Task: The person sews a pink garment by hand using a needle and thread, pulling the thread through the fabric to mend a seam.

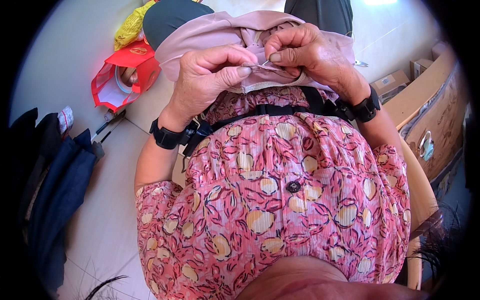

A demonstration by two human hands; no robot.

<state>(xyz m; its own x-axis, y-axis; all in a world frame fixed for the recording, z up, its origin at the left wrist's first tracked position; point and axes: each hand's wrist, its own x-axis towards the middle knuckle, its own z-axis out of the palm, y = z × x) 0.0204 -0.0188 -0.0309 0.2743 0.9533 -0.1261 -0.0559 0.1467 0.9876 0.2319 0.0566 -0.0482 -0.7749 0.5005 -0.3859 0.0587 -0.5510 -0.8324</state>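
A dusty-pink cloth garment [210, 34] lies over my lap, its pale-edged band gathered up between my hands. My left hand [210, 70] pinches a fold of this cloth between thumb and forefinger. Just to the right, my right hand [312, 57] is closed, with thumb and forefinger pinched on a thin, shiny sewing needle [265, 63]. The needle slants down toward the fold by the left fingertips. Whether its point is in the cloth, I cannot tell. Any thread is too fine to make out.
On the floor at left stand a red paper bag [135, 56] and a yellow plastic bag [131, 27]. Dark clothes [60, 185] hang at far left. Cardboard boxes [391, 84] sit at right, near a small metal tool [361, 64]. A wooden chair arm [417, 172] curves beside my right elbow.
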